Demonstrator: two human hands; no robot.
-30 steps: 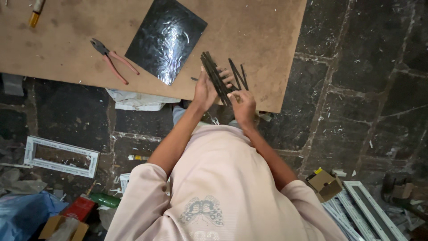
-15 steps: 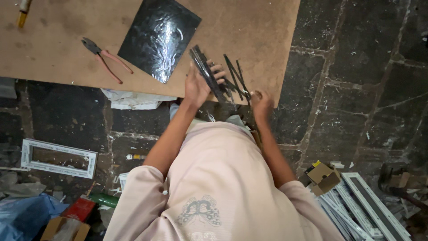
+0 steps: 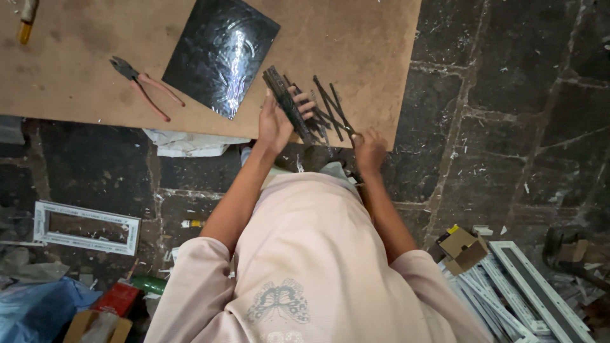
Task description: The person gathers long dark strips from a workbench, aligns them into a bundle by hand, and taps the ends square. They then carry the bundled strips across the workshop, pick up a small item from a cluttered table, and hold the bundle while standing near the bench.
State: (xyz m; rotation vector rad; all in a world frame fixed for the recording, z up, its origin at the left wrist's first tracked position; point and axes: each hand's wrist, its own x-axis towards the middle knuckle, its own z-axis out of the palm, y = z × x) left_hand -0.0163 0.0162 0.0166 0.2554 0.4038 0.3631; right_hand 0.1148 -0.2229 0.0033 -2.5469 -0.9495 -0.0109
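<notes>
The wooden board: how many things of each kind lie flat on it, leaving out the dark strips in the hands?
Red-handled pliers: 1
Shiny black sheet: 1
Yellow-tipped tool at the top edge: 1
Total: 3

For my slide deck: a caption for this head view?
Left hand grips dark strips; right hand picks another off the board.

Pliers (image 3: 143,86) lie left of the sheet (image 3: 221,54) on the board (image 3: 356,38)
</notes>
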